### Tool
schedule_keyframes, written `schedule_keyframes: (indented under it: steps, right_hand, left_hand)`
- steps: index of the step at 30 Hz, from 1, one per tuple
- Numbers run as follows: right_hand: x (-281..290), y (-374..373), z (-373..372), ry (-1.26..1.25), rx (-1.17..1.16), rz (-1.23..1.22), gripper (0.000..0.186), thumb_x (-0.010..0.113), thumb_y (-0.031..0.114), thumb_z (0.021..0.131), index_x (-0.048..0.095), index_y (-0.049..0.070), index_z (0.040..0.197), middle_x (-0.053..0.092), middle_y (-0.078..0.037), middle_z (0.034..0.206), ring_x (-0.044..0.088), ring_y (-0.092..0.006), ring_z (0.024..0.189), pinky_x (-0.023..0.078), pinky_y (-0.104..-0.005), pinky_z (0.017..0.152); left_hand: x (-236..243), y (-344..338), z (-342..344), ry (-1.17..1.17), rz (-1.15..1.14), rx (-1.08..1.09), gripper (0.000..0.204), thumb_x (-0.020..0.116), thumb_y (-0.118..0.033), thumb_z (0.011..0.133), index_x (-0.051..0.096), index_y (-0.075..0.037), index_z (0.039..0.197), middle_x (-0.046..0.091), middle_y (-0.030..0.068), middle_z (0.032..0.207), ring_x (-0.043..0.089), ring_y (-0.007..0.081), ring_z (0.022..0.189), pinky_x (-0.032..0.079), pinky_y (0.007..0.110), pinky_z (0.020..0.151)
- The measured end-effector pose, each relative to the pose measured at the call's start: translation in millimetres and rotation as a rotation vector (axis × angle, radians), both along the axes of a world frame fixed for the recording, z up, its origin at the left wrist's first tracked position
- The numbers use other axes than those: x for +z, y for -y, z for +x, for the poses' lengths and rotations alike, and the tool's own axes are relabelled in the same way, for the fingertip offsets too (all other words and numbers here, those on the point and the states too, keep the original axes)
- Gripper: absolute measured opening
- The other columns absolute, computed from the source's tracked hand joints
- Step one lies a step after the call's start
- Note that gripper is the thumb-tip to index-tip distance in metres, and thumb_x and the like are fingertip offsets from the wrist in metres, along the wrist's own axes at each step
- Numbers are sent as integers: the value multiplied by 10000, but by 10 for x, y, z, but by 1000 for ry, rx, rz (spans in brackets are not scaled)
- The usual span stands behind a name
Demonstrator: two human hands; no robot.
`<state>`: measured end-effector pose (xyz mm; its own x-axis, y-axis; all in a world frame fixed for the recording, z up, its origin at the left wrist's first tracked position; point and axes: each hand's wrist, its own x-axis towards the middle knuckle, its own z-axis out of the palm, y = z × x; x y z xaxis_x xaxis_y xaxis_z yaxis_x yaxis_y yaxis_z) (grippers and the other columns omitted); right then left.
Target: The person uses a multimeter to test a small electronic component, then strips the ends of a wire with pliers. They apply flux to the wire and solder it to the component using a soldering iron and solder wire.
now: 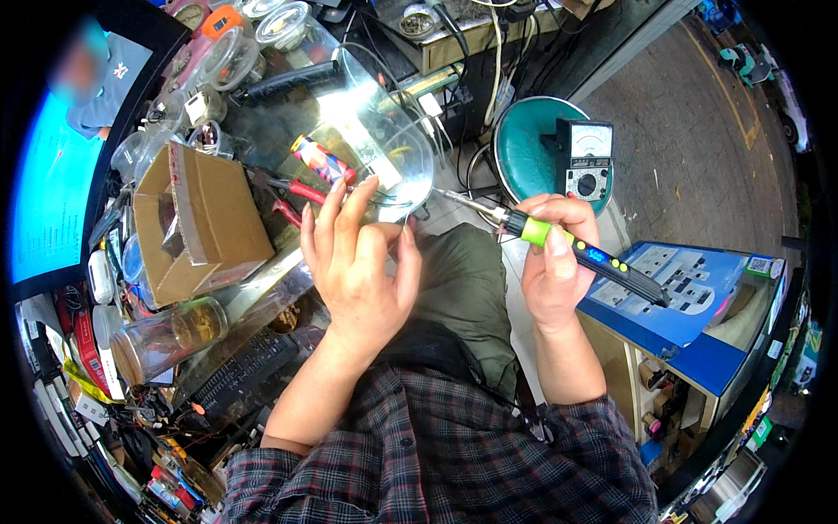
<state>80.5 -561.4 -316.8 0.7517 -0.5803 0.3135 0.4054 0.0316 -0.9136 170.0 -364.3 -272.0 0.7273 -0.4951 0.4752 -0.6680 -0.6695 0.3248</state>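
Observation:
In my right hand [559, 262] I hold a green and black soldering iron [598, 256] with a small lit display. Its metal tip points up and left, toward the clear round plastic lid or dish [410, 166] at the bench edge. My left hand [358, 262] is raised over that edge, thumb and index finger brought together in a pinch and the other fingers stretched out. Whatever the pinch holds is too small to make out. Just beyond these fingers lie a colourful patterned cylinder [323, 159] and red-handled pliers [301, 190].
An opened cardboard box [214, 227] stands on the cluttered bench, near a clear jar [170, 336] on its side. A lit monitor [61, 188] is at far left. An analog multimeter [589, 162] rests on a green stool [532, 144]. A blue box [672, 288] sits at right.

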Motion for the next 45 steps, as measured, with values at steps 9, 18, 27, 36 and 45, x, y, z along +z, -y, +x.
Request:
schedule_keyframes:
  steps: [9, 18, 27, 36, 45]
  right_hand:
    - [186, -28, -217, 89, -106, 0, 355, 604, 268, 1052, 556, -23, 1250, 612, -137, 1050, 676, -212, 842, 546, -335, 745]
    - [294, 342, -367, 179, -364, -762, 441, 713, 286, 1033, 566, 49, 1375, 607, -162, 1081, 691, -271, 902, 575, -393, 834]
    - [9, 190, -349, -168, -57, -225, 258, 644, 65, 1034, 639, -39, 1270, 691, -142, 1075, 708, -175, 918, 559, -318, 829]
    - [98, 33, -212, -8, 107, -127, 297, 648, 215, 1033, 595, -27, 1197, 679, -129, 972, 684, -174, 819, 538, -309, 749]
    - [82, -17, -122, -32, 118, -293, 252, 643, 166, 1025, 613, -18, 1195, 684, -139, 964, 686, -185, 828, 552, -320, 758]
  left_hand:
    - [303, -169, 27, -94, -229, -147, 101, 715, 34, 942, 656, 14, 1021, 694, 226, 1299, 654, 398, 1244, 482, 481, 1092]
    - [1080, -17, 599, 519, -277, -68, 134, 783, 43, 932, 764, 21, 1062, 768, 171, 1129, 716, 275, 1098, 539, 386, 1017]
    - [1007, 46, 549, 346, -54, -177, 97, 779, 12, 886, 728, -21, 961, 705, 125, 903, 690, 306, 841, 542, 385, 764]
    - [224, -109, 133, 160, -5, -171, 188, 866, -52, 786, 745, -91, 925, 593, 59, 812, 569, 279, 793, 409, 412, 785]
    - [86, -72, 192, 140, 7, -122, 189, 857, -106, 792, 675, -99, 843, 568, 77, 867, 545, 291, 855, 382, 421, 814]
